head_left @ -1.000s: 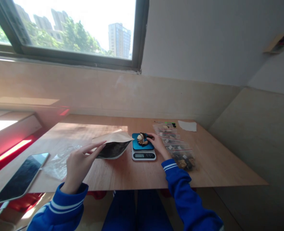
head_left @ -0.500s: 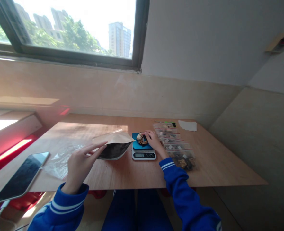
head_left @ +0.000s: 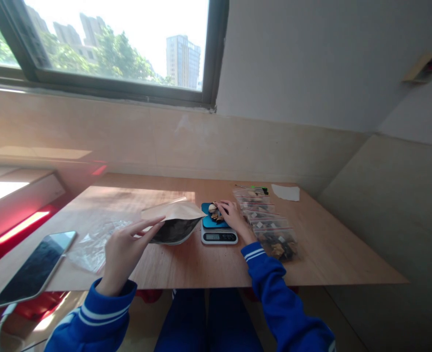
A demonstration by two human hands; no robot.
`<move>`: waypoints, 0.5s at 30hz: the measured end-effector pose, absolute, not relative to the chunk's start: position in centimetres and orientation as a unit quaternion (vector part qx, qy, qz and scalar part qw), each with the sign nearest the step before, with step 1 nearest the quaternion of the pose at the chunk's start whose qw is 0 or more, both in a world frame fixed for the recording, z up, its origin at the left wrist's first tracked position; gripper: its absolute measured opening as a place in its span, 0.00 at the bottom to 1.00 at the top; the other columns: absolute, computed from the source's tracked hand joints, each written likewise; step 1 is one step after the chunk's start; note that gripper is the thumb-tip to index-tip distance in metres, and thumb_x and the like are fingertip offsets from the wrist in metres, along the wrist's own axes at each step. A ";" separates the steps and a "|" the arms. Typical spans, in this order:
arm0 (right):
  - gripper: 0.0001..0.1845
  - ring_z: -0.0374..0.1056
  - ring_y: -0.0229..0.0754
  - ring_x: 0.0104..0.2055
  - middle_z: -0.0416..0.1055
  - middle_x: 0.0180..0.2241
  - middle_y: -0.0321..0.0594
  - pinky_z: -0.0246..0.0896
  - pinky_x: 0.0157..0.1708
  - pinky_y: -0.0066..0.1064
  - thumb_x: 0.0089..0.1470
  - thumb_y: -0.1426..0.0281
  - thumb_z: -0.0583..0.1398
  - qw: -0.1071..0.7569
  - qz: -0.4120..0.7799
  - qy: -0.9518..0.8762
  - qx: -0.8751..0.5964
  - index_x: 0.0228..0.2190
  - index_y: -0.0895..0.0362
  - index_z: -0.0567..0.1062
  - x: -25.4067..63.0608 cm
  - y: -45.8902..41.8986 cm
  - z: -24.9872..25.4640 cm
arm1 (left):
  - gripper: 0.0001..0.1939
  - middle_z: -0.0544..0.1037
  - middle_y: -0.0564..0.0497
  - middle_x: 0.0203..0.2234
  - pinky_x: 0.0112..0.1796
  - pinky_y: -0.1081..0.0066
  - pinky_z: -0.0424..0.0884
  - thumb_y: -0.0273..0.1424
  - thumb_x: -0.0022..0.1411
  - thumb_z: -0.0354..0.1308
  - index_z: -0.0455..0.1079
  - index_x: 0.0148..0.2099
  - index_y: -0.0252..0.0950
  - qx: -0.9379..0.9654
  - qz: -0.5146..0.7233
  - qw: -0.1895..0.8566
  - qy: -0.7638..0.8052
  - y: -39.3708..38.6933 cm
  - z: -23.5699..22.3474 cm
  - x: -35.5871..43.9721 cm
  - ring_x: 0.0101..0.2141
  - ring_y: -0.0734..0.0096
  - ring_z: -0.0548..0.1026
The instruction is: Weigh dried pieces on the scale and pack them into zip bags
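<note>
My left hand (head_left: 128,244) pinches the edge of a brown kraft paper bag (head_left: 172,211), its dark-lined mouth gaping towards me. The bag's right corner reaches the edge of a small digital kitchen scale (head_left: 219,238) with a blue platform. A heap of dried pieces (head_left: 214,215), pale and dark brown and looking like dried mushrooms, lies on that platform. Curled over the heap's right side, my right hand (head_left: 234,217) has its fingertips closed on some of the pieces; exactly which ones is hidden.
Several clear zip bags (head_left: 274,234) of dried goods overlap right of the scale. Behind them lies a white paper sheet (head_left: 286,192). On the left are crumpled clear plastic (head_left: 95,244) and a phone (head_left: 36,269) with a cable, overhanging the table's front edge.
My right fingers have shifted slightly and curled further over the dried pieces on the scale. My left hand and the paper bag stay almost still.
</note>
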State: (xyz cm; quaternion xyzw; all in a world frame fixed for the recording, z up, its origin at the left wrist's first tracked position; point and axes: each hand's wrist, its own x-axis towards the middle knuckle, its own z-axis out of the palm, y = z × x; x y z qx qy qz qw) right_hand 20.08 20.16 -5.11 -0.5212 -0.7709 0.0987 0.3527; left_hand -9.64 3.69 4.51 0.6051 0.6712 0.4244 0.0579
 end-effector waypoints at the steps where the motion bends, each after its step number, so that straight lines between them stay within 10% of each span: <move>1: 0.15 0.63 0.47 0.52 0.72 0.47 0.44 0.53 0.54 0.40 0.62 0.65 0.54 0.354 0.094 -0.768 -0.525 0.44 0.52 0.78 20.1 20.2 -5.0 | 0.12 0.83 0.58 0.31 0.28 0.74 0.66 0.45 0.57 0.59 0.79 0.41 0.51 0.605 0.423 0.057 0.671 3.7 4.5 -9.7 0.26 0.72 0.76; 15: 0.05 0.62 0.50 0.48 0.70 0.41 0.45 0.54 0.50 0.42 0.51 0.73 0.62 0.381 0.085 -0.731 -0.560 0.34 0.56 0.75 17.3 19.2 -2.4 | 0.11 0.82 0.60 0.32 0.29 0.73 0.66 0.45 0.57 0.60 0.79 0.41 0.54 0.601 0.414 0.067 0.680 3.7 4.6 -9.6 0.28 0.71 0.77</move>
